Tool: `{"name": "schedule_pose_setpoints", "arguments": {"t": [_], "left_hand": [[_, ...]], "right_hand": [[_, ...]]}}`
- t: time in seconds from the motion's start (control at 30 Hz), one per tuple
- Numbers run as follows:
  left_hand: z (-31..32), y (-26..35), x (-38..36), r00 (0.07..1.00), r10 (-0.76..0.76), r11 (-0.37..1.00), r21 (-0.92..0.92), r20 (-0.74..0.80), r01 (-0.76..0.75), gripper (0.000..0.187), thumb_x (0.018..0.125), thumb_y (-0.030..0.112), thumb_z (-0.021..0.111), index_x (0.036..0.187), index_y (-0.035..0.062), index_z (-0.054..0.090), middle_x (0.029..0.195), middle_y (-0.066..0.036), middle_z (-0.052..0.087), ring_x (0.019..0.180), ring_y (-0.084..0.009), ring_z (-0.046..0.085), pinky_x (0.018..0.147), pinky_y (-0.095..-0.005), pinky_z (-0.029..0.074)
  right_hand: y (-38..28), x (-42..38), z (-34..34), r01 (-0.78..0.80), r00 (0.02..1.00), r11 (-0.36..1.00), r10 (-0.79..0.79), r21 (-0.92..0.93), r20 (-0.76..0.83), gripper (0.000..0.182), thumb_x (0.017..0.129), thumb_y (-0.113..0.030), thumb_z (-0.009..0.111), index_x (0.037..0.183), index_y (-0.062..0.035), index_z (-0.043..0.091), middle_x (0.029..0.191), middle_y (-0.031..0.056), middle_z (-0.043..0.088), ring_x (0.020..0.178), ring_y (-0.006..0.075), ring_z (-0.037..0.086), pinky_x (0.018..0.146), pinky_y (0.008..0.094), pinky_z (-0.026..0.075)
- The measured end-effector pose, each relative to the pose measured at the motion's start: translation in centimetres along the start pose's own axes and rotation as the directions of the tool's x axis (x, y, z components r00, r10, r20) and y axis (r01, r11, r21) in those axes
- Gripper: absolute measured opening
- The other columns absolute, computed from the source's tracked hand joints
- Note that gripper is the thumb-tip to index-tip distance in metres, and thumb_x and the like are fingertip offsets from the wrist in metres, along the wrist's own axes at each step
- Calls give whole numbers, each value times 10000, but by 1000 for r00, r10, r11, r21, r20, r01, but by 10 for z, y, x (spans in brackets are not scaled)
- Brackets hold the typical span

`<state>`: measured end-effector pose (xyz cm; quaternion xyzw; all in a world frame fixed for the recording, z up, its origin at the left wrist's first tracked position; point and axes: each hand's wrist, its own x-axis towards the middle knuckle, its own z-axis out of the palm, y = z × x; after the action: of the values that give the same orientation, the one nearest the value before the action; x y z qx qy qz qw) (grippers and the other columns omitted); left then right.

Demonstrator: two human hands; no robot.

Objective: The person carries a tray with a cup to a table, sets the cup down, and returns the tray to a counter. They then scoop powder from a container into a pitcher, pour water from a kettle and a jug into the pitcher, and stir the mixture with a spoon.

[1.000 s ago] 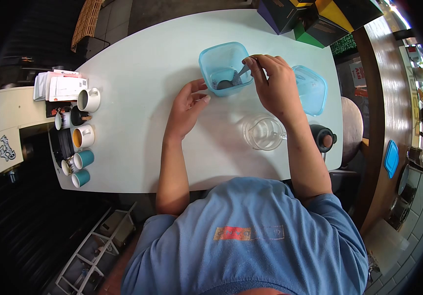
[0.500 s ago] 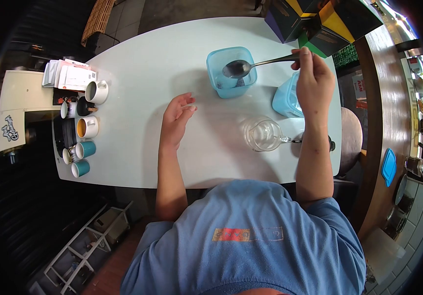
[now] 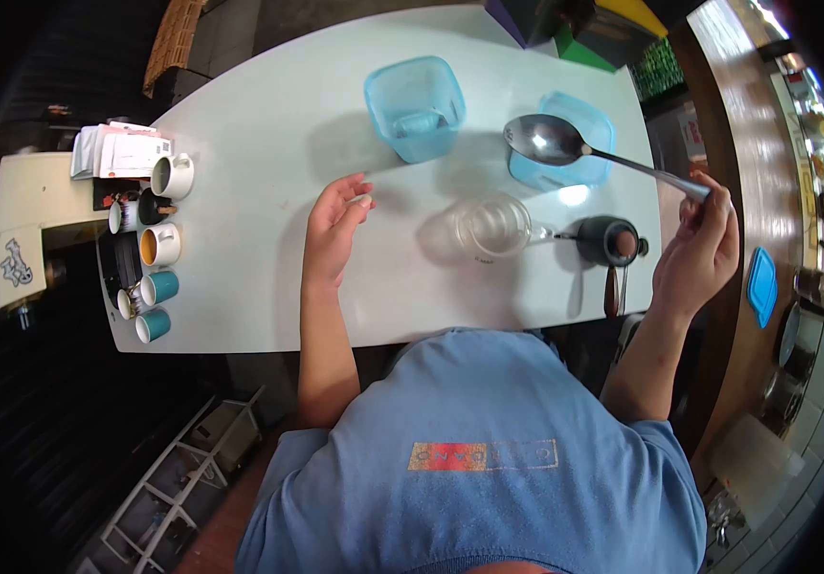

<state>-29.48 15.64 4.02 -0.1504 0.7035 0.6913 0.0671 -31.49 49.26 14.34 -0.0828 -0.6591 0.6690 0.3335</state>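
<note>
My right hand pinches the end of a long-handled metal spoon. Its bowl hangs over the right-hand light-blue plastic container; I cannot make out any contents in the spoon. To the left, a second light-blue container stands farther back, with something pale at its bottom. My left hand hovers over the table, fingers loosely curved and apart, holding nothing. Between my hands sits a clear glass jug, its handle pointing right. Close to my right hand is a dark cup with utensils by it.
Several mugs and cups line the left end of the white table, beside a stack of papers. Dark boxes with coloured sides stand at the back right. A blue lid lies on the wooden counter.
My right hand has moved right and toward me, carrying the spoon from over the left container to over the right one. My left hand stays nearly in place; the view has shifted slightly.
</note>
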Motion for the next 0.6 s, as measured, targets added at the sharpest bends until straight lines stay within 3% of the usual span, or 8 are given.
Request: {"name": "schedule_pose_setpoints", "arguments": {"t": [0.13, 0.2, 0.3, 0.33, 0.43, 0.5, 0.57, 0.6], "left_hand": [[12, -5, -2, 998, -54, 999, 3, 25, 54, 367, 866, 153, 549, 1208, 25, 508, 1131, -95, 579, 969, -166, 572, 808, -287, 415], [17, -8, -3, 997, -64, 998, -13, 40, 64, 363, 872, 158, 546, 1207, 23, 506, 1133, -94, 579, 973, -168, 568, 810, -283, 411], [24, -7, -3, 995, -77, 997, -8, 56, 78, 362, 875, 164, 548, 1205, 23, 507, 1132, -92, 581, 975, -168, 566, 812, -283, 409], [26, -5, -3, 995, -80, 997, -5, 57, 80, 362, 875, 164, 548, 1205, 23, 507, 1132, -92, 581, 975, -168, 566, 812, -283, 409], [29, 1, -5, 997, -58, 998, -17, 41, 59, 353, 861, 156, 572, 1182, 17, 528, 1119, -104, 592, 965, -168, 585, 812, -289, 422], [31, 3, -8, 998, -55, 999, -2, 35, 55, 357, 864, 159, 570, 1188, 16, 525, 1126, -106, 591, 960, -170, 586, 820, -295, 422], [33, 6, -11, 998, -44, 999, 31, 34, 43, 362, 863, 168, 584, 1184, 13, 527, 1110, -102, 590, 947, -159, 581, 813, -285, 424], [35, 6, -12, 999, -34, 998, 61, 38, 32, 367, 862, 178, 598, 1181, 9, 529, 1094, -98, 590, 933, -147, 577, 807, -274, 425]], "right_hand": [[5, -46, -46, 196, 979, 970, -186, -141, 78, 289, 985, -151, 412, 1009, 94, 564, 758, 79, 569, 652, 95, 502, 598, 209, 408], [12, -68, -55, 330, 930, 925, -284, -191, 231, 279, 977, -182, 435, 956, 62, 568, 713, 86, 569, 614, 116, 501, 569, 229, 410], [17, -74, -67, 647, 704, 740, -488, -182, 517, 261, 972, -208, 450, 915, 14, 574, 663, 79, 585, 590, 167, 498, 561, 279, 409], [16, -75, -70, 665, 691, 723, -500, -187, 523, 269, 972, -238, 456, 949, 4, 573, 656, 62, 591, 586, 180, 489, 572, 304, 406], [17, -64, -74, 720, 672, 665, -597, -198, 437, 269, 978, -234, 439, 985, 5, 561, 641, 67, 582, 588, 176, 486, 590, 295, 403], [21, -60, -79, 645, 739, 747, -553, -163, 385, 278, 988, -219, 408, 1033, 17, 550, 701, 80, 584, 628, 166, 498, 613, 272, 412], [23, -53, -74, 396, 918, 917, -395, -53, 20, 305, 996, -215, 383, 1057, 37, 543, 794, 92, 580, 683, 151, 510, 638, 254, 433], [24, -48, -80, 299, 954, 954, -300, -25, -16, 338, 997, -238, 394, 1079, 55, 541, 862, 91, 572, 735, 131, 522, 682, 237, 449]]}}
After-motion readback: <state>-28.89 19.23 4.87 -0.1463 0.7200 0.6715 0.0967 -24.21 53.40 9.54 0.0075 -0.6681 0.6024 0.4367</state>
